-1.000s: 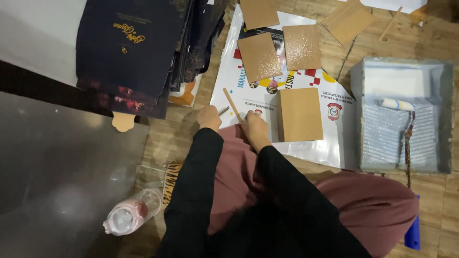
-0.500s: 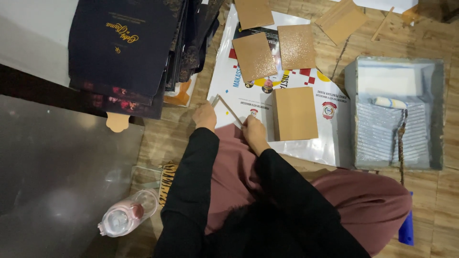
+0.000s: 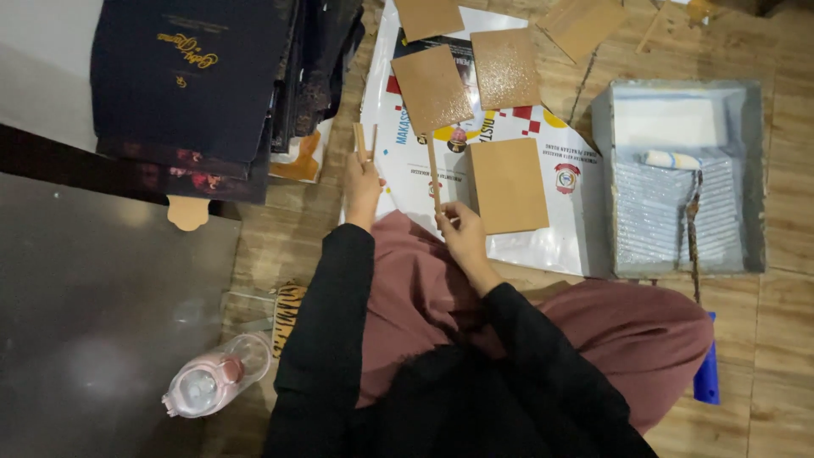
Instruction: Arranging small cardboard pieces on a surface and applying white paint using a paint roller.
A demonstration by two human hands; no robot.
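I sit on a wooden floor in black sleeves and maroon trousers. My left hand (image 3: 363,185) grips short thin wooden sticks (image 3: 365,142) that point up and away from me. My right hand (image 3: 462,233) pinches the near end of one long thin wooden stick (image 3: 432,174), which stands upright over a white printed plastic sheet (image 3: 543,242). A plain brown board (image 3: 507,185) lies on the sheet just right of that hand. Two glossy, wet-looking brown boards (image 3: 432,87) (image 3: 505,68) lie farther back on the sheet.
A grey paint tray (image 3: 755,170) with a small roller (image 3: 674,159) sits at right. A stack of dark blue folders (image 3: 191,80) lies at back left. A pink-capped clear bottle (image 3: 216,382) lies near my left knee. More brown boards (image 3: 585,25) rest at the far edge.
My two hands have moved apart: the left has gone left with the short sticks, and the long stick in the right has swung from slanted to nearly upright.
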